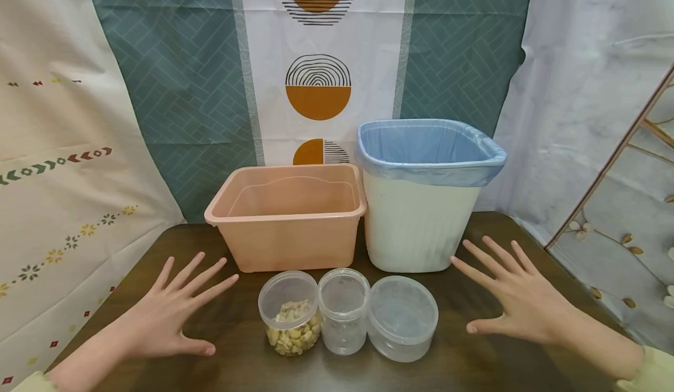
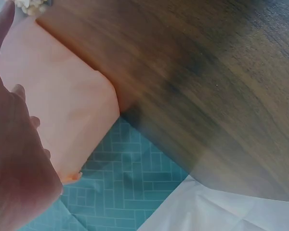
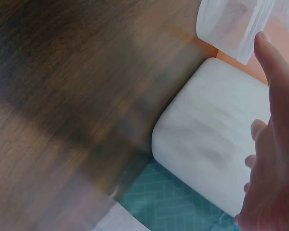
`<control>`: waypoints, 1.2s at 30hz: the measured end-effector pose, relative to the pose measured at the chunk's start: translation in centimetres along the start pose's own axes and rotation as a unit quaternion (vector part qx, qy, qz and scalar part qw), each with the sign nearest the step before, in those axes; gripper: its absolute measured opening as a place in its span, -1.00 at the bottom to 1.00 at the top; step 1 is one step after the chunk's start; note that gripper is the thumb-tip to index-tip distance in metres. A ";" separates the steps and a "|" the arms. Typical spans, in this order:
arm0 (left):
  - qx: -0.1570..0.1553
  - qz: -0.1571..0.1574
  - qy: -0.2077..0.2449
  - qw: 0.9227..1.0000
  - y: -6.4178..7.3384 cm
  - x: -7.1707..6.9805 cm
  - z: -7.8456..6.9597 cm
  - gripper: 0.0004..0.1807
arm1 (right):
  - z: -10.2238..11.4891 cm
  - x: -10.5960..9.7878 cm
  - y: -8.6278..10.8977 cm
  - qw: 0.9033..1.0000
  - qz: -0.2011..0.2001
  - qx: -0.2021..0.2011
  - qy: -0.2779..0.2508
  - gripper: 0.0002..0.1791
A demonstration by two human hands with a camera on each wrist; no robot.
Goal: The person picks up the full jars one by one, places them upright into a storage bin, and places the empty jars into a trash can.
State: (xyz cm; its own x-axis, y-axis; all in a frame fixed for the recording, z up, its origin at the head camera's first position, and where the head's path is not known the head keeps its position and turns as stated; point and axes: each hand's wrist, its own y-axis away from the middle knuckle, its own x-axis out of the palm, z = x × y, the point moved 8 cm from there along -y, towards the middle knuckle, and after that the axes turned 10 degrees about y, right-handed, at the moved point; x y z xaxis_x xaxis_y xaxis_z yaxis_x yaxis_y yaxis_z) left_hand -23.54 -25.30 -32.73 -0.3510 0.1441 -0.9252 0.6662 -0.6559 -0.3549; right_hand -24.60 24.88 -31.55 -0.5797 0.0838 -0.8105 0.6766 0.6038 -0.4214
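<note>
My left hand (image 1: pixel 171 313) is held with fingers spread, left of a clear round jar (image 1: pixel 288 298) partly filled with pale yellow nuts or beans (image 1: pixel 295 330). On the other side, my right hand (image 1: pixel 526 298) also has its fingers spread and holds nothing. Between the hands stand the jar, a narrower clear jar (image 1: pixel 344 316) and a wide, low clear container (image 1: pixel 403 319), side by side. Those two look to have nothing in them. In the right wrist view, my thumb (image 3: pixel 274 60) overlaps the edge of a clear container (image 3: pixel 226 26).
Behind the jars sits a peach plastic bin (image 1: pixel 289 243). To its right is a taller white trash can (image 1: pixel 416 228) with a blue liner bag (image 1: pixel 432 174) over its rim. All stand on a dark wooden table (image 1: pixel 231 363), with patterned cloths (image 1: pixel 195 88) hanging behind.
</note>
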 end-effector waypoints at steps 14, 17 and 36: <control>0.003 -0.003 -0.003 1.000 -0.5 -0.4 0.2 0.16 | -0.9 -1.6 -1.5 1.000 -0.012 0.011 0.003 0.14; 0.003 -0.002 0.001 1.000 -0.7 -0.5 0.3 0.10 | -1.2 -2.3 -2.0 1.000 -0.022 0.011 0.002 0.13; -0.018 0.021 0.059 0.998 -3.5 -1.9 0.4 -0.02 | -4.3 -8.7 -5.2 0.990 -0.135 0.026 -0.021 -0.11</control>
State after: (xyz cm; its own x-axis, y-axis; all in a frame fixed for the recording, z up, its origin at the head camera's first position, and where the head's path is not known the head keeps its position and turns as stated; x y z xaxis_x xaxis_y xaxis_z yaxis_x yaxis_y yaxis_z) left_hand -25.45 -23.59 -29.73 -0.2433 0.2052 -0.9480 0.7026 -0.6366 -0.3181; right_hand -25.05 24.43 -20.53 -0.7241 -0.1092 -0.6810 0.5225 0.5578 -0.6449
